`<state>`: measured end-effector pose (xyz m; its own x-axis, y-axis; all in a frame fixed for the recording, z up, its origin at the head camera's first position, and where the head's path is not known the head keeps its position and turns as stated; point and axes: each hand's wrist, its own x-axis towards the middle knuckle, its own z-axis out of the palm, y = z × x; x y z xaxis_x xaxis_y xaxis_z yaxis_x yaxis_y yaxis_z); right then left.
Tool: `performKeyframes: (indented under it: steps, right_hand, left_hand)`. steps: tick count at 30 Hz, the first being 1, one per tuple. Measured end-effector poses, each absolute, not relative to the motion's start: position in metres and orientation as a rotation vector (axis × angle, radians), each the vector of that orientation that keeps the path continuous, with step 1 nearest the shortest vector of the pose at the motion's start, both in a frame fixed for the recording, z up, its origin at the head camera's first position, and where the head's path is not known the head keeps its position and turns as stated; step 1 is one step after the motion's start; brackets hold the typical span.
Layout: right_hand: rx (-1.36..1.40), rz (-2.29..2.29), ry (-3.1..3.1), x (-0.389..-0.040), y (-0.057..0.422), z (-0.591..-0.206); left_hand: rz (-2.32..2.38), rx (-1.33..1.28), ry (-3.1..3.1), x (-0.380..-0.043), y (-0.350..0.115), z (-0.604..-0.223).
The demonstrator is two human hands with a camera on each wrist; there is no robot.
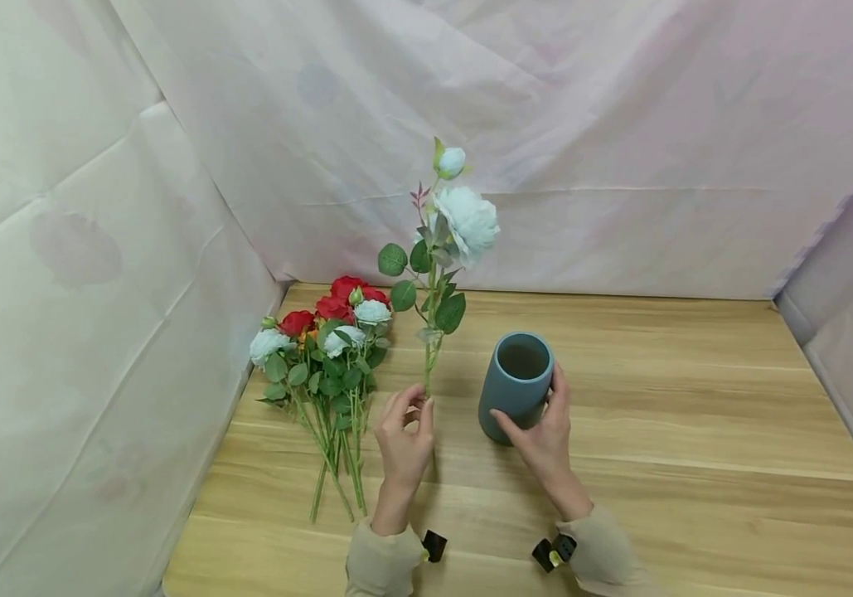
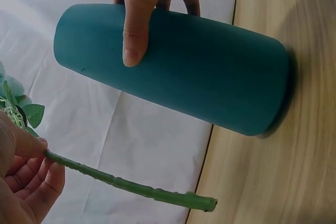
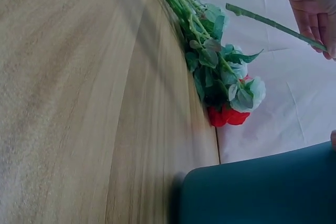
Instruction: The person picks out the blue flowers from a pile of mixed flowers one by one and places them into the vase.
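Note:
In the head view my left hand (image 1: 405,439) pinches the green stem of an artificial white peony (image 1: 468,222) and holds it upright above the table. This flower has a small bud at its top and green leaves along the stem. The lower stem (image 2: 131,184) runs free below the fingertips in the left wrist view, its cut end clear of the blue-green vase (image 2: 184,72). My right hand (image 1: 548,431) grips that vase from its right side, thumb on the front. The vase (image 1: 511,398) stands on the table with its round mouth facing up, and no flower shows in it.
A pile of red and white artificial flowers (image 1: 336,365) lies left of my left hand, blooms toward the back and stems toward me. The wooden table (image 1: 695,431) reaches back to a pale cloth (image 1: 620,166), which also hangs at both sides.

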<state>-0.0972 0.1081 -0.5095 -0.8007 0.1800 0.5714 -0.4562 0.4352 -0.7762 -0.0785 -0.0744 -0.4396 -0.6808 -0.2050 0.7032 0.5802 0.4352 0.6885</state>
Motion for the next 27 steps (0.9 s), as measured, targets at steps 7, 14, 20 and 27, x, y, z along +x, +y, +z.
performKeyframes:
  steps: [7,14,20,27]
  right_hand:
    - [0.354,1.124,-1.737,-0.089,0.101,-0.495]
    - [0.697,1.14,-1.613,-0.078,0.084,-0.47]
    - [0.822,1.328,-1.943,-0.066,0.075,-0.476]
    - [0.757,1.549,-2.034,-0.053,0.065,-0.443]
  left_hand:
    - [-1.324,-0.318,-1.941,-0.081,-0.07,-0.437]
    - [-1.363,-0.345,-1.93,-0.088,-0.073,-0.45]
    - [-1.461,-0.394,-1.931,-0.085,-0.071,-0.438]
    - [-1.524,-0.452,-1.92,-0.082,-0.065,-0.423]
